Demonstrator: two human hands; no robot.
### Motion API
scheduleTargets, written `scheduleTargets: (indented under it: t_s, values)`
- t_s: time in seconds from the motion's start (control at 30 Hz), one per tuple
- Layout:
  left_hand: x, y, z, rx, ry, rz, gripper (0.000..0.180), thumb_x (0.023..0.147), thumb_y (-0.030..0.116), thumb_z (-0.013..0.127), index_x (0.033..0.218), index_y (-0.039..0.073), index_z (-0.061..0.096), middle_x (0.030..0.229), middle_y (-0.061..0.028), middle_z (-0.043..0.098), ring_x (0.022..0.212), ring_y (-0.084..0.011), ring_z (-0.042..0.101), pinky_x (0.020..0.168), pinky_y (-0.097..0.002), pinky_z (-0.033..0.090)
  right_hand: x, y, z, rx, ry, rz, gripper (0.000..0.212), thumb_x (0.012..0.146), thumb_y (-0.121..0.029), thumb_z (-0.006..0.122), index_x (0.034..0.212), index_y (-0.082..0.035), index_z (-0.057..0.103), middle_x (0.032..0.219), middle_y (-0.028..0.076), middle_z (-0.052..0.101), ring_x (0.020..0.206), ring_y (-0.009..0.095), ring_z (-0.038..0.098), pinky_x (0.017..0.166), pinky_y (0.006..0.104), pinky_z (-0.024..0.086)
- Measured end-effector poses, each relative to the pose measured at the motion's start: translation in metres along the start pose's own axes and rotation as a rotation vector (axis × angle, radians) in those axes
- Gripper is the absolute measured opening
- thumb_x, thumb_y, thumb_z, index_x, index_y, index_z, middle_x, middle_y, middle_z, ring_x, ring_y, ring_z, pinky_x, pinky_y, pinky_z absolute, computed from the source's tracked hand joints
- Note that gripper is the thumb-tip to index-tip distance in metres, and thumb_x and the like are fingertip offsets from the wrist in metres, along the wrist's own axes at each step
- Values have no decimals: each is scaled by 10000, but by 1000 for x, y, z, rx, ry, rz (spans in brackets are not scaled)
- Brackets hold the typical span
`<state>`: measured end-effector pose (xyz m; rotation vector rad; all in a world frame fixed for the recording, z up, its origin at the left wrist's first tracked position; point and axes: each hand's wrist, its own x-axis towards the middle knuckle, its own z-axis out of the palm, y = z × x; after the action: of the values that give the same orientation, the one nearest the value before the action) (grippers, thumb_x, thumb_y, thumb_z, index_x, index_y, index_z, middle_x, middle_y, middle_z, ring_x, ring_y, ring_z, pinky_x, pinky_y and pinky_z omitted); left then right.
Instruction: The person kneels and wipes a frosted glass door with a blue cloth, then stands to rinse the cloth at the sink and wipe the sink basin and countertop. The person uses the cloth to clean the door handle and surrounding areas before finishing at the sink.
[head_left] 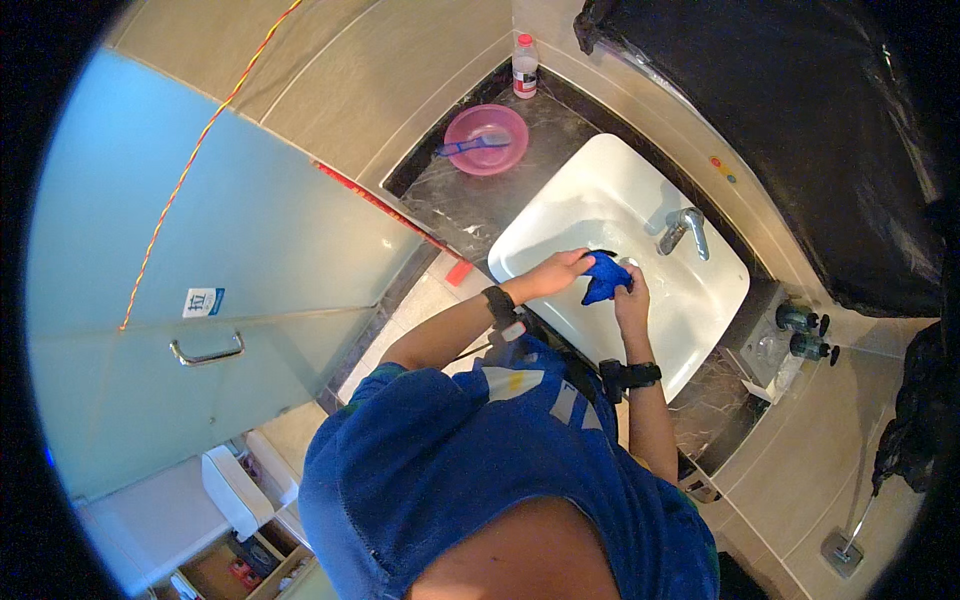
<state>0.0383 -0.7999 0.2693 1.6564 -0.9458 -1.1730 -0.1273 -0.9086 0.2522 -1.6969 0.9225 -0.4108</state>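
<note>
Over the white sink (715,305) I hold a small blue cloth with black edging (606,280), bunched and hanging a little. My left hand (562,272) pinches its upper left edge, fingers closed. My right hand (632,303) grips the cloth's right side between thumb and fingers. What kind of garment or rag it is, I cannot make out. Beyond my hands, a chrome faucet (686,232) stands at the sink's far right side; I see no stream of water from it.
A pink basin (457,122) with a blue brush (480,144) in it sits on the dark stone counter (440,200). Behind it stands a red-capped bottle (524,70). Pump bottles (797,318) are at the right. A frosted door with a metal handle (207,350) is at the left.
</note>
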Motion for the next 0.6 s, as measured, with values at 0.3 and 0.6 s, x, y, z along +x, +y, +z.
scheduleTargets:
  t_s: [0.3,0.6]
  values:
    - [-42,20,-9,-973,216,-71,366,989,336,421,1167,33,521,1110,-100,616,965,-204,630,872,-341,512,-12,-25,-25,695,-314,136,339,833,-98,405,1134,-39,549,966,96,579,842,166,598,705,272,491]
    - [-85,78,-14,-674,402,119,383,895,143,588,1245,85,444,1151,-49,570,1027,-180,577,936,-366,458,-41,-45,-35,524,-597,184,388,930,-271,540,1225,-20,531,1086,87,588,949,129,572,803,243,463]
